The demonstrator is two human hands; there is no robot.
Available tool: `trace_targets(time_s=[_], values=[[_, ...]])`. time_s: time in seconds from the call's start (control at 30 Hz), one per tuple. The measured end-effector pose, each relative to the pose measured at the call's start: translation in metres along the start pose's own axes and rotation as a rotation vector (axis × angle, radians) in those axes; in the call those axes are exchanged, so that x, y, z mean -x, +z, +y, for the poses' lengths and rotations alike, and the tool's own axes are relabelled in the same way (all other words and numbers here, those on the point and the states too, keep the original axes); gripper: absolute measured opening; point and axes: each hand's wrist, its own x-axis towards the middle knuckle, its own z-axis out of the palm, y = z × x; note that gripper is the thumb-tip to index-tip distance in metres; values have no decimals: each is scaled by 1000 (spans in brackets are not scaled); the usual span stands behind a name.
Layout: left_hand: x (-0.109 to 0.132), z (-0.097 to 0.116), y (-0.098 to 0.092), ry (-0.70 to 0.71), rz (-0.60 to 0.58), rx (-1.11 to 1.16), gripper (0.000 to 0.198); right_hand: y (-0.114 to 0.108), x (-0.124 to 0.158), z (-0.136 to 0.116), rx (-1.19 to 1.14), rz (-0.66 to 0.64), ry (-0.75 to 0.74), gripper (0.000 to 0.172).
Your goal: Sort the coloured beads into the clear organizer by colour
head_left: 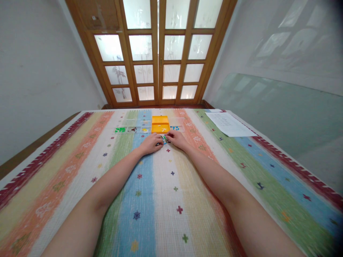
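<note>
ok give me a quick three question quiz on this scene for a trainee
1. True or false: the orange box sits just beyond the left hand and right hand.
2. The sheet of paper lies on the striped cloth to the person's: A left, B right, C under the box.
3. What colour are the pieces in the leftmost compartment of the clear tray?
Key: 1 true; 2 B; 3 green.

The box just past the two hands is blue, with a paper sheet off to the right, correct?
No. The head view shows the box is orange, not blue. It does sit just past the left hand and right hand, with the paper sheet off to the right.
</note>
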Motion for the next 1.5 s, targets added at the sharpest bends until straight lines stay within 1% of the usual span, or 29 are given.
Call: trace_targets(time_s=[0.07, 0.2, 0.27, 0.33, 0.47, 0.53, 0.6, 0.7, 0.77, 0.87, 1.0, 1.1, 1.2, 1.27, 1.4, 1.5], values=[[0, -2, 1, -72, 38, -5, 14, 0, 0, 1, 1, -2, 2, 16], [2, -14, 0, -365, 189, 4, 15, 1, 1, 1, -7, 2, -10, 16], [5, -26, -1, -471, 263, 44, 15, 1, 1, 2, -17, -1, -8, 16], [8, -40, 0, -551, 327, 125, 15, 2, 1, 2, -19, -12, 2, 17], [12, -67, 5, -705, 473, 377, 19, 2, 2, 2, -18, -16, 1, 19], [13, -77, 7, -756, 528, 489, 23, 2, 2, 1, -15, -17, -6, 19], [13, -83, 9, -779, 555, 571, 29, 1, 2, 1, -11, -23, -3, 20], [13, -84, 11, -770, 557, 621, 40, 1, 3, 0, -18, -24, 14, 20], [13, -81, 11, -753, 535, 597, 44, 1, 3, 0, -29, -22, 22, 20], [11, -73, 9, -685, 477, 455, 38, 1, 3, 0, -40, -14, 28, 20], [8, -51, 6, -476, 358, 181, 27, 0, 2, -4, -5, 17, 37, 21], [3, -32, 4, -297, 216, 58, 24, -3, 3, -9, 15, 19, 38, 20], [-1, -16, 5, -185, 111, -33, 24, -5, 3, -13, 24, 13, 35, 19], [-4, -7, 6, -165, 85, -80, 23, -6, 3, -14, 29, 9, 36, 19], [-6, 8, 9, -216, 108, -151, 22, -6, 3, -15, 20, 5, 36, 18], [-6, 13, 11, -242, 101, -163, 21, -5, 3, -13, 17, 8, 43, 19]])
